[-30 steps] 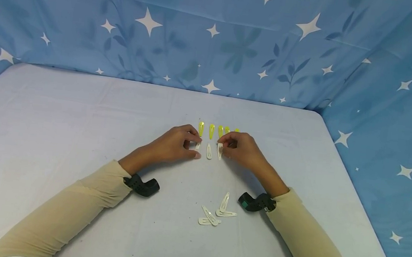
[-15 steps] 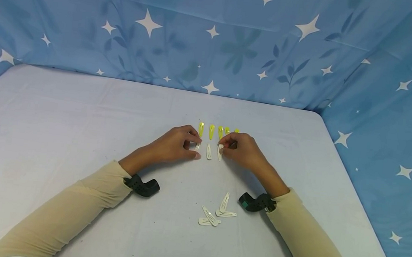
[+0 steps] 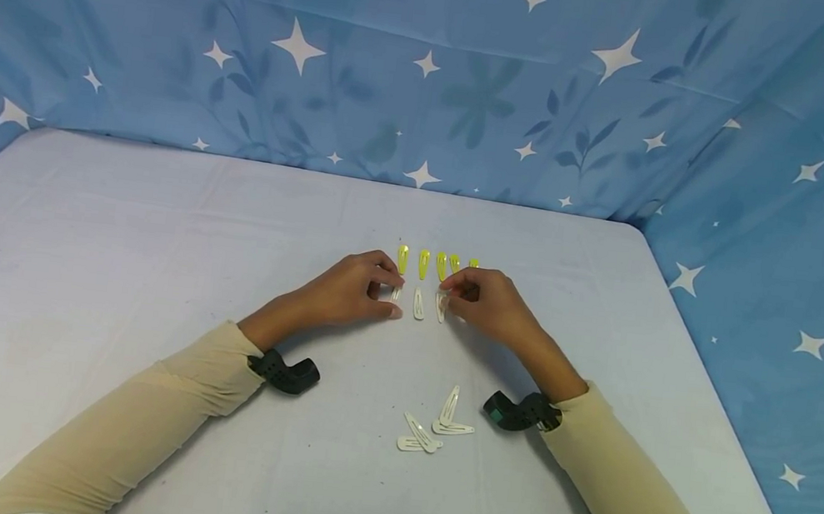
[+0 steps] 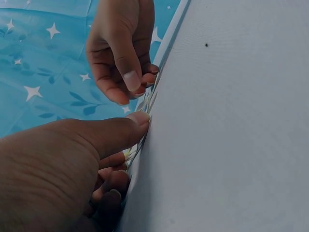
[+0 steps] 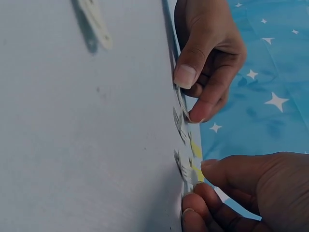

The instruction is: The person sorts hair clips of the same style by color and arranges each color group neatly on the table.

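My left hand [image 3: 350, 288] spans a white snap hair clip [image 3: 396, 294] on the table, with thumb and index finger at its two ends. Beside it lies another white snap clip [image 3: 419, 304]. My right hand [image 3: 486, 302] is at a third white clip [image 3: 440, 307], its fingertips right at the clip's upper part. In the right wrist view, the right thumb [image 5: 212, 166] and fingers stand apart beside this clip [image 5: 183, 168]. Several yellow snap clips [image 3: 423, 264] form a row just beyond the white ones; the right hand partly covers the rightmost.
Several loose white clips [image 3: 431, 435] lie in overlapping pairs nearer the front of the white-covered table [image 3: 210, 454]. A blue curtain with stars [image 3: 371, 77] hangs behind the table and along its right side. Black wrist cameras [image 3: 287, 372] sit on both forearms.
The right hand and forearm have shifted slightly right and toward me, and the third white clip has moved a little the same way. The left hand stays in place.
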A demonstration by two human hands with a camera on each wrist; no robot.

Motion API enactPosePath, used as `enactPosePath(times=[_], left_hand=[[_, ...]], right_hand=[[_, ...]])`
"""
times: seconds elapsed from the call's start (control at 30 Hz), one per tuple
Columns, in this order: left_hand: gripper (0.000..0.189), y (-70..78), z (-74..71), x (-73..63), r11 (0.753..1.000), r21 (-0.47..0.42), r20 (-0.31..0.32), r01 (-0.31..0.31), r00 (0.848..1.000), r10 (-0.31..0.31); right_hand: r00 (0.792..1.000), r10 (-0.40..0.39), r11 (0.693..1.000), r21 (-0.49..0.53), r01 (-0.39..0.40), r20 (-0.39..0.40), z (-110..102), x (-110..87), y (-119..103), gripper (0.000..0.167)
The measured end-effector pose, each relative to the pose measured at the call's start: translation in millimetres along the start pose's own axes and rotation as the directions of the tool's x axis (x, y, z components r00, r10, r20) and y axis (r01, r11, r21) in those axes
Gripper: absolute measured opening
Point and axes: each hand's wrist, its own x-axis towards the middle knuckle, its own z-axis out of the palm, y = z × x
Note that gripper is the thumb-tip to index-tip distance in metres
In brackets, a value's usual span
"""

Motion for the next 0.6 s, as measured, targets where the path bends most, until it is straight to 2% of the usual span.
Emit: enactPosePath(times=[0.37, 0.6], left_hand=[[0.04, 1.4, -0.6, -2.0, 1.0, 0.005, -0.003, 0.0, 1.0, 0.0], [0.04, 2.2, -0.3, -1.5, 1.0, 0.007, -0.006, -0.006, 1.0, 0.007]], right_hand=[[0.998, -0.063, 0.993, 0.098, 0.061, 0.018, 2.4, -17.5, -7.5, 0.014], [0.995, -0.084, 0.988, 0.131, 0.077, 0.045, 5.5, -27.9, -2.0, 0.013]])
